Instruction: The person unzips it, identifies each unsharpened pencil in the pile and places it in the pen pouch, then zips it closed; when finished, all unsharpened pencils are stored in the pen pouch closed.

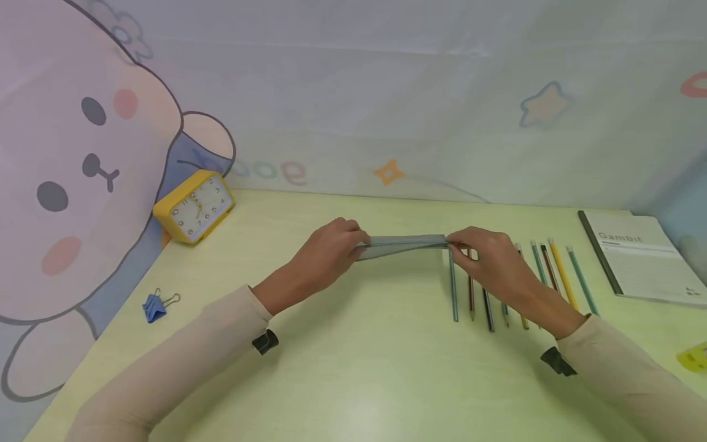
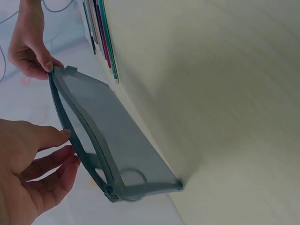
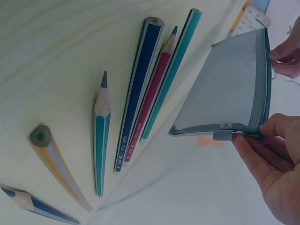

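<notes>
In the head view's left, a blue binder clip (image 1: 154, 308) lies below a yellow clock (image 1: 201, 207). At centre, my left hand (image 1: 333, 253) pinches one end of the grey pouch (image 1: 405, 240) between thumb and fingers; my right hand (image 1: 494, 263) pinches its other end. Pencils (image 1: 454, 287) lie right of centre, a notebook (image 1: 643, 255) at far right. The left wrist view alone shows the mouth gaping wide; the right wrist view alone, a tag (image 3: 226, 125) reading 38.

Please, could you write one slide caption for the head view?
The left hand and right hand hold a grey pouch above a table, near a row of pencils.
</notes>
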`<action>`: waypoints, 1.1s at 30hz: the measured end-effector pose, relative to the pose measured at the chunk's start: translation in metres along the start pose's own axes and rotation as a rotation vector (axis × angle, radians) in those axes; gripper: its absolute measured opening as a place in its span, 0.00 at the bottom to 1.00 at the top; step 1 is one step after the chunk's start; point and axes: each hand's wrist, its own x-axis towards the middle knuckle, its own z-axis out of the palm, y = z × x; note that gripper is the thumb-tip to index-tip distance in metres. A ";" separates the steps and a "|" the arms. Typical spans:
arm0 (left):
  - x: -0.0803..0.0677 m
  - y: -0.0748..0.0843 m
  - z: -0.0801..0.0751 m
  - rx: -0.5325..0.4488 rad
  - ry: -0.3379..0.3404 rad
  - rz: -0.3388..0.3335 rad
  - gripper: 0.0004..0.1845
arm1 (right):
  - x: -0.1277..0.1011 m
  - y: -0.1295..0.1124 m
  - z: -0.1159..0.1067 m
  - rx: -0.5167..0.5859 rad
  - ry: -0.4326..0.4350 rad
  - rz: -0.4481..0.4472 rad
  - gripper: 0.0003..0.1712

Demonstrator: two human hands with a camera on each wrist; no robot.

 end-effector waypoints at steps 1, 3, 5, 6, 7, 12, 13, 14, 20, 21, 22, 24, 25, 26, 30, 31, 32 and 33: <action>0.002 0.000 0.001 -0.002 0.000 0.004 0.09 | 0.000 0.000 0.000 -0.003 -0.008 -0.005 0.09; 0.005 0.001 0.002 0.009 0.014 0.024 0.09 | 0.001 0.001 -0.001 -0.006 -0.023 -0.019 0.09; 0.007 0.000 0.005 0.090 0.030 0.080 0.08 | 0.003 0.002 -0.001 -0.003 -0.040 -0.039 0.08; 0.008 -0.001 0.006 0.145 0.039 0.118 0.08 | 0.003 0.003 -0.001 -0.003 -0.049 -0.049 0.08; 0.009 -0.002 0.008 0.205 0.048 0.158 0.07 | 0.004 0.004 -0.001 0.001 -0.057 -0.058 0.09; 0.012 -0.004 0.015 0.407 0.080 0.309 0.02 | 0.004 0.008 -0.003 0.011 -0.104 -0.067 0.09; 0.012 -0.003 0.015 0.399 0.073 0.309 0.02 | 0.004 0.009 -0.003 0.010 -0.107 -0.069 0.09; 0.013 -0.002 0.015 0.381 0.061 0.299 0.03 | 0.005 0.010 -0.004 0.004 -0.108 -0.075 0.09; 0.020 0.008 0.006 0.060 -0.083 0.115 0.05 | 0.010 0.015 -0.010 -0.046 -0.151 -0.144 0.10; 0.022 0.009 0.004 -0.010 -0.110 0.081 0.05 | 0.011 0.015 -0.011 -0.061 -0.176 -0.157 0.10; 0.024 0.010 0.002 -0.076 -0.137 0.048 0.05 | 0.012 0.017 -0.012 -0.080 -0.200 -0.168 0.10; 0.027 0.012 0.000 -0.176 -0.198 -0.012 0.05 | 0.015 0.019 -0.012 -0.122 -0.240 -0.196 0.11; 0.029 0.013 -0.001 -0.224 -0.228 -0.041 0.05 | 0.015 0.020 -0.011 -0.139 -0.255 -0.212 0.11; 0.029 0.013 -0.002 -0.268 -0.260 -0.071 0.05 | 0.016 0.021 -0.010 -0.150 -0.266 -0.225 0.11; 0.029 0.010 -0.005 -0.426 -0.374 -0.226 0.06 | 0.019 0.024 -0.002 -0.167 -0.247 -0.271 0.17; 0.029 0.009 -0.005 -0.469 -0.390 -0.269 0.06 | 0.019 0.023 -0.002 -0.164 -0.247 -0.262 0.20; 0.029 0.008 -0.006 -0.508 -0.405 -0.311 0.05 | 0.018 0.023 -0.004 -0.159 -0.250 -0.242 0.24; 0.028 0.007 -0.006 -0.543 -0.415 -0.350 0.05 | 0.017 0.024 -0.006 -0.163 -0.245 -0.232 0.27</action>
